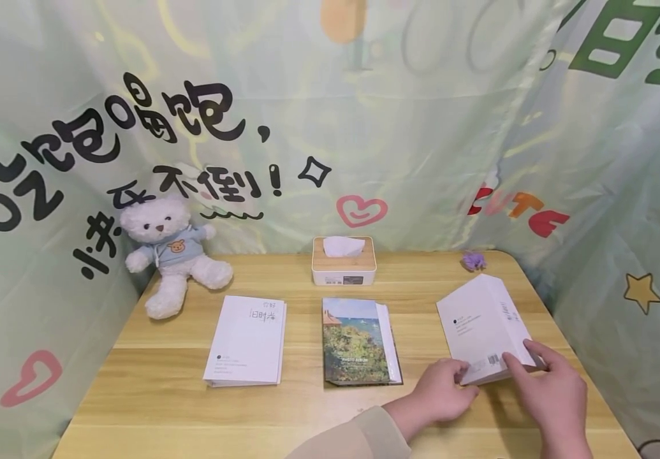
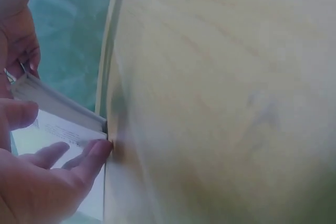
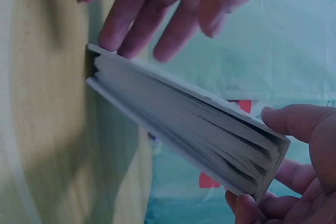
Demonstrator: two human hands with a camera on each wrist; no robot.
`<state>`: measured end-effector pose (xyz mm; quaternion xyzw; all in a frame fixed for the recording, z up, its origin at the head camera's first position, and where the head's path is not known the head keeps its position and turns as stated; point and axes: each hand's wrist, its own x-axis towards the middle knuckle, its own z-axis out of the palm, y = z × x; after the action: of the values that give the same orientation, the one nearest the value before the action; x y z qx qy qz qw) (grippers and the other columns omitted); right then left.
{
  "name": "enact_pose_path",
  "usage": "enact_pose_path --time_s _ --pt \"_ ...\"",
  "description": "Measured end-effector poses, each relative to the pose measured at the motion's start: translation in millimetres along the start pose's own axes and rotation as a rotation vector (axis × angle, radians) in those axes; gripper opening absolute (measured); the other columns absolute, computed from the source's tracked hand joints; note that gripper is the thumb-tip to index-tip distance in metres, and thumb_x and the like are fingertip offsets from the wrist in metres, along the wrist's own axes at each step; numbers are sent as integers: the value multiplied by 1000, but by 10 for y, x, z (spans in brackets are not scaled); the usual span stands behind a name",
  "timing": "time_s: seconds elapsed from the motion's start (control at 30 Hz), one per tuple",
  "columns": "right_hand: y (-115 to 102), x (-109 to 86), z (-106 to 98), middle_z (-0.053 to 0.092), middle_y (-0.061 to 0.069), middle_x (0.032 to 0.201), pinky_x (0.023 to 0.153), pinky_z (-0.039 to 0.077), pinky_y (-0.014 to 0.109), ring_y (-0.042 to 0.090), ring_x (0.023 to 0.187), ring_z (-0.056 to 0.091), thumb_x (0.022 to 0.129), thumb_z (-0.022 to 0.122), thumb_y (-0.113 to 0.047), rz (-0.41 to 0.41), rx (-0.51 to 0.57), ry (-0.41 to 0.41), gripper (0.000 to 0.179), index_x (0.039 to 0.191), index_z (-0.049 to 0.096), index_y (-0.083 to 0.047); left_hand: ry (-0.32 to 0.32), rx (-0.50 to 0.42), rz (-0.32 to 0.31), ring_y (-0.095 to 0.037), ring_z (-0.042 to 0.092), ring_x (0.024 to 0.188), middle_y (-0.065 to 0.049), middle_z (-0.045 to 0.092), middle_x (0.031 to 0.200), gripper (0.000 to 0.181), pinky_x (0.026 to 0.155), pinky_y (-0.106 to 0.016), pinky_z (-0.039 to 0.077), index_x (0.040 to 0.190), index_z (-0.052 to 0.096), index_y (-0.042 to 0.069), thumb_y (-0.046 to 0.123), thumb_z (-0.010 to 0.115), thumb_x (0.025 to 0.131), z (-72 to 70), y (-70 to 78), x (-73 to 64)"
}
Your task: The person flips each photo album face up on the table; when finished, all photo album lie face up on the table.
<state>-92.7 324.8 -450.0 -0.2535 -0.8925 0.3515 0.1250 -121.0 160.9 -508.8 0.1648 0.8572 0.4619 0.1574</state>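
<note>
A thick white photo album (image 1: 470, 328) leans at the right of the table, its spine side raised and its opposite edge down on the wood. My right hand (image 1: 556, 389) grips the spine end, thumb on the cover and fingers beneath, as the right wrist view shows. At the near left corner is my left hand (image 1: 441, 392); its fairly straight fingertips touch the album's cover (image 3: 152, 69) without closing round it. The page edges (image 3: 184, 114) face the right wrist camera. Part of the spine is hidden behind the right hand.
A painted-cover photo album (image 1: 355, 344) lies mid-table, and another white album (image 1: 246, 341) lies farther left. Behind them stand a tissue box (image 1: 344, 261), a white teddy bear (image 1: 171, 248) and a small purple object (image 1: 473, 260). Printed curtains (image 1: 421, 159) hang around the table.
</note>
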Motion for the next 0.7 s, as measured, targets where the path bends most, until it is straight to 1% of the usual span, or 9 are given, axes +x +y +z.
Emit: enact_pose_path --time_s 0.1,0.17,0.27,0.37,0.47,0.53,0.6,0.63,0.7 --pt "-33 -24 -3 55 37 143 109 40 65 54 134 49 94 79 -22 -19 -4 8 56 136 62 10 3 -58 -11 -2 66 105 7 73 119 41 91 -19 53 132 72 10 23 78 94 12 -3 2" --pt "-44 -40 3 55 38 143 108 41 64 54 134 49 93 81 -19 -47 -1 18 56 136 62 11 13 -73 -19 -2 67 103 6 75 120 38 89 -19 54 131 73 10 23 75 96 9 4 2" --pt "-48 -64 20 55 37 142 102 44 59 53 129 52 90 83 -17 -82 11 33 59 137 61 12 35 -84 -18 -4 68 106 4 75 123 35 91 -21 56 133 72 10 25 69 101 -17 47 0" --pt "-28 -80 33 57 35 141 93 44 47 51 125 55 88 85 -16 -111 25 56 59 136 62 12 35 -92 11 -5 68 111 4 74 127 37 95 -23 55 136 71 10 28 64 105 -79 139 -3" --pt "-7 -86 41 60 32 138 83 43 28 47 117 58 86 87 -15 -127 40 75 58 133 64 11 25 -139 23 -5 68 112 7 73 129 38 92 -22 56 136 70 11 30 66 104 -169 253 5" --pt "-3 -86 45 61 31 137 73 41 16 38 108 60 86 88 -17 -116 55 71 59 134 64 9 23 -166 10 -4 68 109 9 73 126 38 89 -20 56 135 71 11 31 69 102 -233 313 15" --pt "-6 -90 47 62 29 136 64 40 8 19 97 60 88 88 -20 -91 78 61 62 137 63 8 23 -191 -17 -3 68 109 11 73 123 38 88 -20 55 134 72 12 33 71 101 -279 358 20" --pt "-10 -94 48 63 28 135 61 40 6 10 93 56 89 87 -22 -77 91 56 63 139 62 7 24 -201 -30 -4 67 109 12 73 122 39 90 -20 55 133 73 13 34 72 101 -293 375 20" --pt "-15 -98 48 63 27 134 62 41 5 -5 89 49 91 85 -24 -59 127 51 63 141 61 6 28 -199 -56 -4 67 110 13 73 119 39 91 -21 54 132 73 15 36 74 99 -308 401 18"
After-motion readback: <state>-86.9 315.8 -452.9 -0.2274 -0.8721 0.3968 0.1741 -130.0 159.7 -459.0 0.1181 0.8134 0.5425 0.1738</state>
